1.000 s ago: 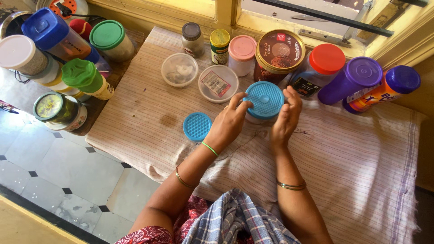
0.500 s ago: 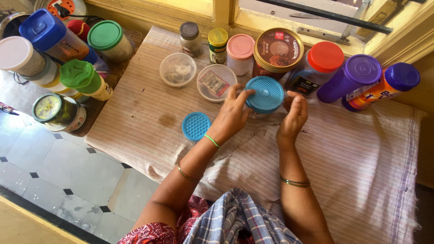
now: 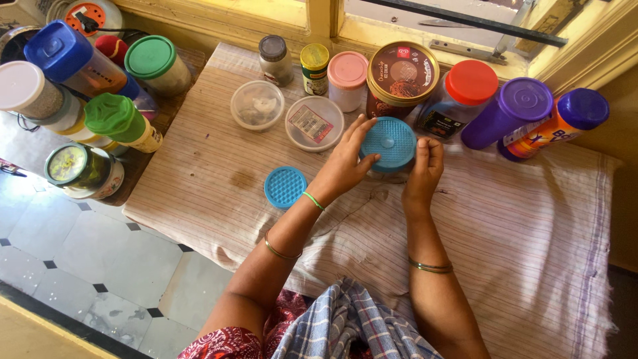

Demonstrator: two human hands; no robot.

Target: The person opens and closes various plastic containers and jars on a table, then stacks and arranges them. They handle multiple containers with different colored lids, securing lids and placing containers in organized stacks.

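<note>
The jar with the big blue lid (image 3: 389, 142) stood upright on the striped cloth (image 3: 505, 219), directly in front of the brown-and-gold tub (image 3: 402, 74), and everything else I saw I placed from that jar. The left hand (image 3: 345, 165) lay against its left side, fingers (image 3: 359, 130) spread and curled over the rim of the lid, thumb hooked at the near edge — a wide, wrapping hold on the lid itself. The right hand (image 3: 424, 169) sat on the jar's right side, fingers drawn together and pressed to the jar's side just under the lid; whether it truly clamped the wall or only steadied it, I could not tell. The jar's axis ran straight up toward the person's head, so the lid faced upward between the two hands, the left hand more on top of it, the right lower and beside. To the jar's near left, apart from it, a smaller blue lid (image 3: 285, 187) lay flat on the cloth. Behind and left of the jar sat two shallow clear tubs (image 3: 314, 123) — beyond its right, a red-capped jar (image 3: 465, 90) and two purple-capped containers (image 3: 508, 112) leaned along the window sill.
</note>
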